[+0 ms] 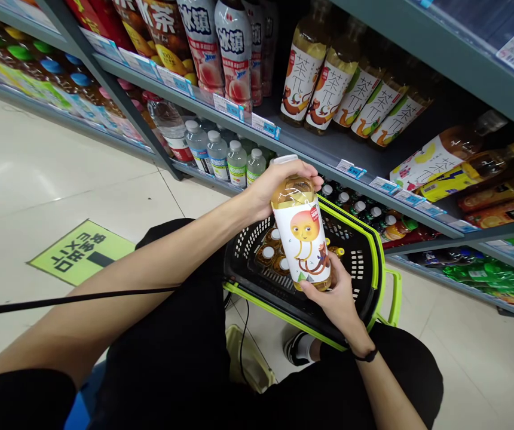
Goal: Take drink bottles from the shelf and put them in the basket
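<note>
Between my two hands is a large bottle of tea drink (304,239), tilted, with amber liquid, a white cap and a white label with a peach cartoon. My left hand (279,182) wraps round its neck and shoulder, fingers closed. Around its base curls my right hand (333,292), the thumb on the label's lower edge. Right below the bottle stands a black shopping basket (351,233) with a lime-green rim. Several small bottles (268,254) with white caps lie in it, and a few yellow-capped ones show at the right, partly hidden by the held bottle.
Ahead, a grey shelf (266,122) carries white-labelled tea bottles (302,71), peach drink bottles (234,51) and bottles lying on their sides (445,149). Small water bottles (216,152) stand on the lower shelf. A green floor sign (80,251) lies at left. The basket's green handle (391,298) sticks out right.
</note>
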{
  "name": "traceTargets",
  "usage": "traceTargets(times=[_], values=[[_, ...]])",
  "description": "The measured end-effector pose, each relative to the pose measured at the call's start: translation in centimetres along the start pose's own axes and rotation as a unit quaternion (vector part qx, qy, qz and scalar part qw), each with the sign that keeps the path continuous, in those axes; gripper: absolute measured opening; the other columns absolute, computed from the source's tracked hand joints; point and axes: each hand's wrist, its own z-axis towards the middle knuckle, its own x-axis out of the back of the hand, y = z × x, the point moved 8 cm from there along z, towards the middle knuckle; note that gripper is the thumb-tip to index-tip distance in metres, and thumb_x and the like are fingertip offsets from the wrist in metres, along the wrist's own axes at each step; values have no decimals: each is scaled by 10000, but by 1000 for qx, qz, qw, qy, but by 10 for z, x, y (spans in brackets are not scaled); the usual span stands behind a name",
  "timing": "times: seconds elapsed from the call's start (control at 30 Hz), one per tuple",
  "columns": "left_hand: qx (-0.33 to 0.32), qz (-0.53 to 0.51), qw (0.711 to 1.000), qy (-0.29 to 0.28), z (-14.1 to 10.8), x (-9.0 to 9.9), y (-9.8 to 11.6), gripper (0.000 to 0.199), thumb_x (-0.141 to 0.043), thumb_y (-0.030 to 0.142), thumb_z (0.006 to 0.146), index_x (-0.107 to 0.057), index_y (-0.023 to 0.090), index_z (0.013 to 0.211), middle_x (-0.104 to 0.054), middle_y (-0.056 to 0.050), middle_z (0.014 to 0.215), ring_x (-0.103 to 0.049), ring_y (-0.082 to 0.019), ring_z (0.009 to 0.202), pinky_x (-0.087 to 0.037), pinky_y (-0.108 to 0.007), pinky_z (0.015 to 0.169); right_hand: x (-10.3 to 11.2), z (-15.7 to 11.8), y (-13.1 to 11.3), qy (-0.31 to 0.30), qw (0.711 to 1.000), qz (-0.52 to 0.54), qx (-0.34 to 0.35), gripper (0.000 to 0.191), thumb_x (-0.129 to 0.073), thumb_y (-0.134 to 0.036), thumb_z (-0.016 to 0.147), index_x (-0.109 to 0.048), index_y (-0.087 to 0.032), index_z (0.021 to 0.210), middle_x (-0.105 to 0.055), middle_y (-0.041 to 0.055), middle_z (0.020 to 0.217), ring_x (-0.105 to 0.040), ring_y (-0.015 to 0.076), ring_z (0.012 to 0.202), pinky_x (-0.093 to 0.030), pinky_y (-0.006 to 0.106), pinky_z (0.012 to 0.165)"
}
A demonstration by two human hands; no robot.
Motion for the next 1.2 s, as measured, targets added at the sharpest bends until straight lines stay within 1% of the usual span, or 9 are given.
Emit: traceTargets(times=[0.1, 0.27, 0.43, 0.63, 0.8, 0.97, 1.1, 1.2], values=[[-2, 5, 1000, -3, 0, 0, -1, 151, -716, 207, 658, -690, 139, 790, -748, -43, 795, -714, -183, 777, -555, -320, 781, -1, 1, 3, -11, 1000, 1, -3, 610, -892, -223, 710, -612, -229, 1251, -770, 43, 1147, -754, 214, 1013, -621, 307, 923], [-6, 11, 1000, -8, -2, -3, 1, 142, -711, 200, 658, -684, 137, 782, -743, -44, 787, -709, -183, 771, -558, -333, 800, -1, 2, 8, -10, 1000, 15, -14, 649, -906, -231, 697, -602, -230, 1270, -771, 51, 1154, -758, 220, 1009, -625, 319, 922], [-3, 4, 1000, -9, -3, -5, 2, 151, -714, 194, 651, -682, 135, 786, -744, -48, 787, -707, -181, 773, -553, -320, 775, 0, 1, 7, -2, 1000, 17, -14, 637, -910, -237, 685, -608, -225, 1245, -770, 55, 1148, -757, 230, 1004, -628, 333, 916], [-6, 4, 1000, -6, -3, -4, 2, 148, -714, 193, 653, -684, 130, 784, -743, -51, 782, -706, -180, 767, -546, -313, 760, 0, 1, 9, 0, 1000, 15, -15, 663, -914, -243, 688, -600, -228, 1272, -759, 59, 1180, -747, 228, 1036, -614, 335, 946], [-8, 4, 1000, -16, -4, -6, 3, 142, -707, 198, 660, -683, 132, 783, -744, -42, 776, -710, -175, 765, -541, -305, 749, -1, -1, 6, -2, 1000, 2, -6, 665, -905, -249, 707, -592, -231, 1294, -753, 62, 1194, -743, 230, 1044, -612, 340, 951], [-17, 8, 1000, -24, -6, -8, 6, 140, -691, 207, 674, -683, 134, 793, -748, -39, 779, -718, -174, 780, -541, -299, 761, 3, -2, 0, 28, 999, -20, 23, 672, -915, -266, 689, -605, -211, 1283, -755, 76, 1182, -742, 241, 1030, -621, 351, 935], [-30, 10, 999, -23, -6, -9, 9, 146, -690, 231, 674, -685, 139, 786, -755, -47, 803, -719, -180, 785, -550, -305, 765, 6, -3, -1, 45, 998, -33, 29, 721, -916, -268, 687, -590, -202, 1327, -749, 95, 1203, -741, 252, 1034, -627, 373, 930], [-33, 16, 999, -23, -6, -9, 9, 151, -693, 244, 673, -688, 147, 787, -755, -47, 814, -721, -190, 802, -564, -332, 818, 7, -4, -1, 47, 997, -46, 29, 735, -920, -273, 681, -587, -204, 1332, -749, 99, 1206, -741, 257, 1032, -630, 380, 926]])
